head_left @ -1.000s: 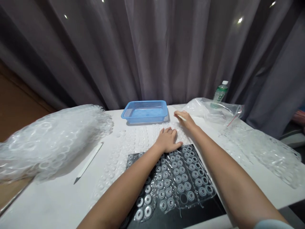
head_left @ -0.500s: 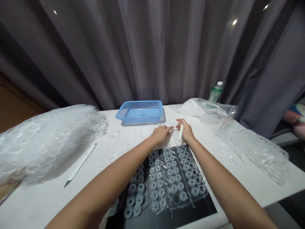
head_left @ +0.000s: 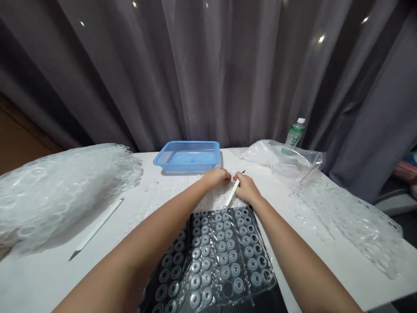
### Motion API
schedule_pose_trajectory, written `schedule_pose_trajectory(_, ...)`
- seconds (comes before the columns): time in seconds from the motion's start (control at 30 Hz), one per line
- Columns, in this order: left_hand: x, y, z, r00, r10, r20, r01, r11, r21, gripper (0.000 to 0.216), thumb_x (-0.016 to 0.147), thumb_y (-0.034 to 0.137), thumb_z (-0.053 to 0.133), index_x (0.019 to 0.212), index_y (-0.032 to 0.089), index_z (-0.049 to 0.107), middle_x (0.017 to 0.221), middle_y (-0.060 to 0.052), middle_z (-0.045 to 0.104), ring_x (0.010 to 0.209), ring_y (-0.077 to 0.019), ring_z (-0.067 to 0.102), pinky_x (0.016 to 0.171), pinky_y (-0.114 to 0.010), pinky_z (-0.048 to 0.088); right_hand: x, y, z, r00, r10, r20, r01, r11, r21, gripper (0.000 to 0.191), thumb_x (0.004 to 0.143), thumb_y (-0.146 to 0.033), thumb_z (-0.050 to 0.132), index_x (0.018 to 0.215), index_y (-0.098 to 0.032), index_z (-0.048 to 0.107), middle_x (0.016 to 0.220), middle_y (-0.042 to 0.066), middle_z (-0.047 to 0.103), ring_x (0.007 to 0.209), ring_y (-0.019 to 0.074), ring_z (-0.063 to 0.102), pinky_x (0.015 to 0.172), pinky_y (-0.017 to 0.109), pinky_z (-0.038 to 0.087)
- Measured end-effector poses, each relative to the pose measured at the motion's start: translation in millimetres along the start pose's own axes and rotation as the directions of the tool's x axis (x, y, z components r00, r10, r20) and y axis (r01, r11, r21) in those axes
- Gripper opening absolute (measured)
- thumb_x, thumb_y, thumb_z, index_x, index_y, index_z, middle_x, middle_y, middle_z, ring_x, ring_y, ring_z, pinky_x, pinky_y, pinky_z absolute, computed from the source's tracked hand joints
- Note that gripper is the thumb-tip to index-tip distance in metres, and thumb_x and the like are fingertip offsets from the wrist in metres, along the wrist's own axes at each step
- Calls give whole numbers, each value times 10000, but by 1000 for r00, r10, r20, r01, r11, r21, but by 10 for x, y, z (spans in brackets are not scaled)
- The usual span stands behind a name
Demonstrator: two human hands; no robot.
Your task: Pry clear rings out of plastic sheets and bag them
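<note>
My right hand (head_left: 246,188) is closed around a white-handled craft knife (head_left: 232,194), whose dark tip points up and away past the fingers. Just left of it, my left hand (head_left: 219,177) has its fingers curled in; whatever they pinch, if anything, is too small to make out. Both hands are close together over clear plastic pieces on the white table. Nearer to me, between my forearms, strips of clear round ringed parts (head_left: 238,284) in film lie in rows on a black board (head_left: 269,304). My left forearm hides some of them.
A blue basket (head_left: 187,167) stands behind my left hand. At left lie a big bag of clear rings (head_left: 71,191) and a second white-handled knife (head_left: 97,228). On the right are a clear zip bag (head_left: 276,154), a bottle (head_left: 295,132) and cut plastic sheets (head_left: 355,217).
My left hand's outstretched index finger has curled in. My right hand has shifted left toward it, and the knife now slants with its tip up to the right. The camera view has shifted slightly.
</note>
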State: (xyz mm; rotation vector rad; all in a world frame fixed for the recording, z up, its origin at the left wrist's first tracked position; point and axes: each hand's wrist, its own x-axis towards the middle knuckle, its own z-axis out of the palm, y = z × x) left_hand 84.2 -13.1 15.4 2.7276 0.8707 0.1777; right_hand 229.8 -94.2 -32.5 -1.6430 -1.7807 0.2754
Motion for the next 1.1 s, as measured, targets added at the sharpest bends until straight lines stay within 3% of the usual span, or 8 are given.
schedule_pose_trajectory(0.23,67,-146,59,999,28,-15,-31,982,-186,154,729,243,496,746,181,637,675,-1,600,648,-143,516,628,-239,382,-14,-21,-8,999,-34,13,33,999,38,177,706,-155,491,873,-215,495,836,62,593,848,244,489,674,290,361)
schedule_pose_trajectory(0.47,46,-121,134,980,-54,-192,-25,922,-387,69,709,207,517,672,167,559,689,6,556,695,-129,509,696,-241,419,-16,-35,28,999,-28,32,30,996,-84,98,739,-178,489,831,-209,499,751,58,566,765,226,500,635,280,332)
schedule_pose_trajectory(0.6,5,-187,-147,883,-290,-370,54,845,-532,171,847,288,376,748,176,460,748,5,550,700,-99,548,648,-203,424,-21,-23,58,1000,-9,19,10,997,-82,89,720,-168,501,799,-208,496,741,54,569,759,219,509,648,275,346)
schedule_pose_trajectory(0.7,-80,-224,-389,833,-374,-408,62,796,-602,144,863,292,376,795,178,432,869,-12,592,703,-80,591,616,-182,425,-38,-1,61,1000,10,4,-10,1000,-14,88,712,-170,500,787,-215,491,758,44,586,758,210,529,656,272,368)
schedule_pose_trajectory(0.8,-151,-186,-461,868,-358,-344,62,766,-640,106,818,260,474,775,166,454,813,-21,634,633,-90,605,568,-189,430,-56,21,59,1000,14,-13,-13,996,93,91,722,-178,484,801,-222,489,839,35,618,773,197,559,686,275,401)
schedule_pose_trajectory(0.9,-115,-86,-382,897,-332,-293,64,752,-657,80,767,226,540,765,159,496,682,-12,633,612,-121,609,546,-206,428,-64,22,59,999,7,-44,-2,994,112,116,742,-194,468,851,-223,498,892,48,621,808,205,576,719,291,422)
schedule_pose_trajectory(1.1,356,350,-232,944,-207,-256,-12,754,-657,69,713,191,598,750,133,602,675,-7,641,669,-138,624,634,-231,459,-7,-20,31,999,4,-55,-1,998,63,186,704,-139,451,867,-213,500,850,55,611,833,224,586,739,297,431)
